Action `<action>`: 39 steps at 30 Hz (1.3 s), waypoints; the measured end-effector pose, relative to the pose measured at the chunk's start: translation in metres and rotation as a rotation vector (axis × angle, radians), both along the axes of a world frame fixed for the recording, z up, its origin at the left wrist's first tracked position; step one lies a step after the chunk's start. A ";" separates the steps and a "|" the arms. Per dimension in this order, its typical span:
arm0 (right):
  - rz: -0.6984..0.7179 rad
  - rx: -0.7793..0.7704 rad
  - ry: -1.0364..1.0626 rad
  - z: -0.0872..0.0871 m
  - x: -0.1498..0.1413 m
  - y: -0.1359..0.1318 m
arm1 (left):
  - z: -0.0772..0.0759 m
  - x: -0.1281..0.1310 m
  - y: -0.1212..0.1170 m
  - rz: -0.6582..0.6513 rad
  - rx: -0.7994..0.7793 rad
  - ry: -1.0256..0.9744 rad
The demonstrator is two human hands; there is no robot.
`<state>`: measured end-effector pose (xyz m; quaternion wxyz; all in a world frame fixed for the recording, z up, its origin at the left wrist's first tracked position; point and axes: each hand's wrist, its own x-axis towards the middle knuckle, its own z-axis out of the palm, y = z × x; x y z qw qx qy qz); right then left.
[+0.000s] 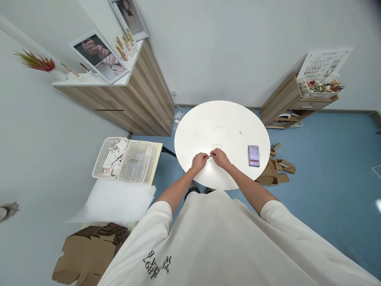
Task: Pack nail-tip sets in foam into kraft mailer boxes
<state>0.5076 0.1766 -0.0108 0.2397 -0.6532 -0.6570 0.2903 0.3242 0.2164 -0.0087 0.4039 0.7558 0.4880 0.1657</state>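
Over the near middle of a round white table (pixel 196 123), my two hands meet with their fingertips almost touching. My left hand (pixel 199 161) is closed in a pinch, and so is my right hand (pixel 220 158). Between the fingertips sits a tiny greyish piece (pixel 210 156), too small to name; both hands seem to grip it. Just beyond my right hand lies a small clear rectangular case (pixel 217 146), partly covered by the fingers. A phone (pixel 254 156) with a blurred screen rests on the table to the right.
Left of me, a side table bears a white basket of small packets (pixel 111 159), a basket of clear plastic boxes (pixel 137 161), white sheets (pixel 119 200) and flat cardboard (pixel 86 254). Cardboard boxes (pixel 275 171) lie on the floor at right. Wooden cabinets (pixel 149 87) stand behind.
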 end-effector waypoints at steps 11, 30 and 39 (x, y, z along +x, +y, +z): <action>-0.499 -0.321 0.230 -0.027 0.018 -0.026 | -0.048 0.023 -0.001 0.411 -0.518 -0.263; -0.609 -0.481 0.215 -0.050 0.045 -0.037 | -0.085 0.032 -0.003 0.305 -0.655 -0.165; -0.619 -0.572 0.108 -0.075 0.042 -0.027 | -0.090 0.039 -0.007 0.260 -0.636 -0.178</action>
